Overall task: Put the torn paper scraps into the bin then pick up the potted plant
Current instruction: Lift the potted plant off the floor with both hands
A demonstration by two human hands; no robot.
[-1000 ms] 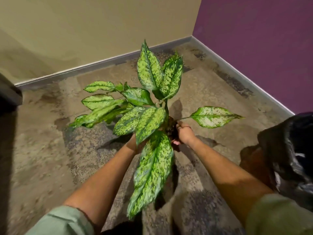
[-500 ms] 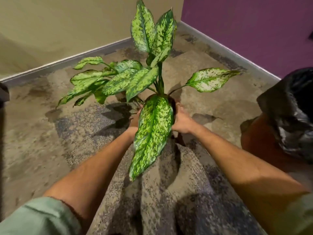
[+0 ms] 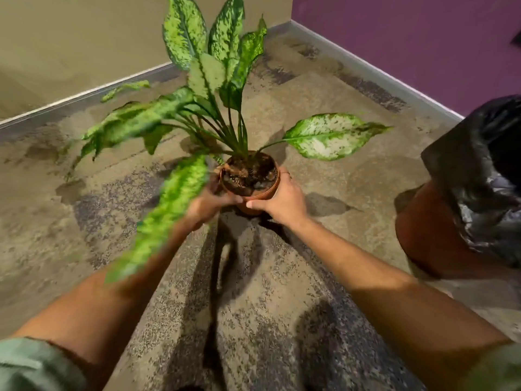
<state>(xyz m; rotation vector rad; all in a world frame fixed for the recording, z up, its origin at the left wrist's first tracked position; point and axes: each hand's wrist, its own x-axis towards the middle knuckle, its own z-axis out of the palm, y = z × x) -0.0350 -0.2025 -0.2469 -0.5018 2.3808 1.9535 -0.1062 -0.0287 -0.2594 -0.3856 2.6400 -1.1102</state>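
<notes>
Potted plant [image 3: 249, 176] sits mid-frame, held up off the carpet [image 3: 84, 221] w/ its shadow on the floor just below. Small terracotta pot, dark soil visible at the top, speckled green leaves fanning up & to the left; one pale leaf sticks out right of the pot, one long blurred leaf droops toward the camera on the pot's left side.

Left hand [image 3: 207, 206] grips the pot's left side, fingers curled round the wall, thumb along the near rim; partly hidden by the blurred leaf. Right hand [image 3: 282, 200] grips the pot's right side, fingers wrapped round the far wall, thumb on the near wall. The two thumbs nearly meet at the pot's near side.

Bin [image 3: 428, 230] stands well right of the pot, reddish-brown w/ a black liner bag [image 3: 479, 176] draped over its top. Can't tell what's inside.

Beyond the pot: beige wall [image 3: 70, 38], purple wall [image 3: 408, 38] to the right of it, grey baseboard along both.
</notes>
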